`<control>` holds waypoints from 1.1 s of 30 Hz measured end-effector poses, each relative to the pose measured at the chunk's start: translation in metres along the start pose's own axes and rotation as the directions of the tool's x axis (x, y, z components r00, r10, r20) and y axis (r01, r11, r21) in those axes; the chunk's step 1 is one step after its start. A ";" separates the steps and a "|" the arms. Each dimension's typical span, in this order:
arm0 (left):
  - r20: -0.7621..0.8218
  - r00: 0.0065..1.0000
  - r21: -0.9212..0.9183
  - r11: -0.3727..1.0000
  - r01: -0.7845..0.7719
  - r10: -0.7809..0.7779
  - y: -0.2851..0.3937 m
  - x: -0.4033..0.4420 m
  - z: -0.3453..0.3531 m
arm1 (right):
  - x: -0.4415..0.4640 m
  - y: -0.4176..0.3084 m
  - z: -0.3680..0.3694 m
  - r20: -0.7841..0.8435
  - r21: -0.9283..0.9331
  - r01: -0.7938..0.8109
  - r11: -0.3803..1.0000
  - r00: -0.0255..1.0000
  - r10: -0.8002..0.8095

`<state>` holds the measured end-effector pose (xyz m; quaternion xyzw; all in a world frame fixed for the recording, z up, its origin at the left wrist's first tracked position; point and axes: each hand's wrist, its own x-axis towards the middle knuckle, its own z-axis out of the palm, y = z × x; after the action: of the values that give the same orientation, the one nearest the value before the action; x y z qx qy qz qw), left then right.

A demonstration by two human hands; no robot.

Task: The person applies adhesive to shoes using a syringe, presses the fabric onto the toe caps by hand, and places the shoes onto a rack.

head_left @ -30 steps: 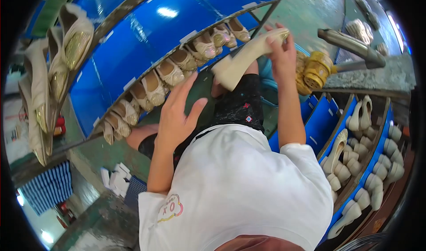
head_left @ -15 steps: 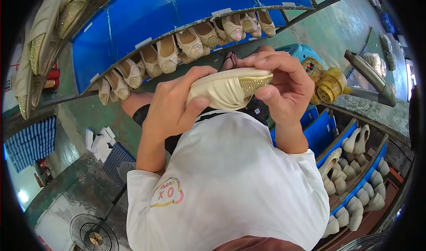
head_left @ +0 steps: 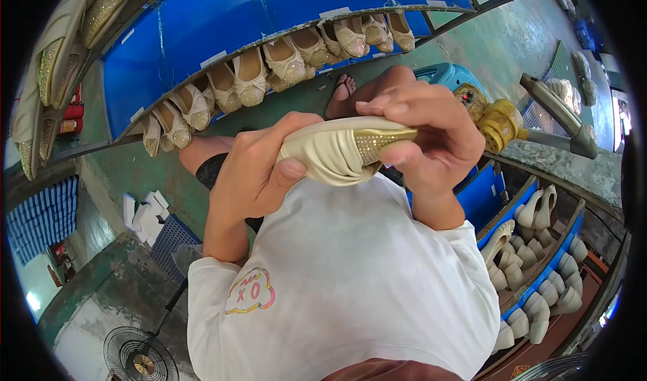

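A cream ballet flat [head_left: 330, 155] with pleated fabric and a rhinestone-covered gold toe is held up on its side in front of the chest. My left hand [head_left: 253, 168] wraps around its left end, thumb on the pleats and fingers behind. At the pointed, glittery end, my right hand [head_left: 441, 135] is closed on the toe, with the thumb below and the fingers over the upper edge. The inside of the shoe is hidden from this angle.
Similar flats [head_left: 249, 81] line a blue shelf [head_left: 222, 23] ahead, and more hang close at upper left. To the right are a yellow machine part [head_left: 502, 126], a blue stool [head_left: 451, 74] and a rack with shoes and grey shoe lasts [head_left: 536, 307]. A fan [head_left: 141, 361] stands lower left.
The shoe has dropped slightly and tilted, showing more of its pleated side. My right hand has shifted a little to the right, its fingers more bent over the toe.
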<state>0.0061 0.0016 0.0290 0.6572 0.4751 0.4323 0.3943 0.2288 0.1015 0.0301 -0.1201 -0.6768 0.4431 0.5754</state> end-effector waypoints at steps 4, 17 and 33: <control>0.009 1.000 -0.022 1.000 -0.007 0.008 -0.002 -0.002 -0.001 | 0.000 0.001 0.006 -0.017 0.204 -0.094 0.974 0.995 0.099; 0.042 0.999 -0.082 0.996 0.030 -0.027 -0.005 0.000 -0.004 | 0.002 -0.012 0.013 0.013 0.180 -0.258 0.949 0.966 0.260; 0.055 0.965 -0.170 0.950 0.261 -0.256 -0.033 0.000 0.014 | -0.148 0.185 -0.207 -0.680 -0.731 -0.517 -0.446 0.613 0.403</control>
<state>0.0095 0.0083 -0.0061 0.5590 0.5106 0.4063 0.5116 0.3932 0.2042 -0.2174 -0.7963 -0.6030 -0.0133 0.0467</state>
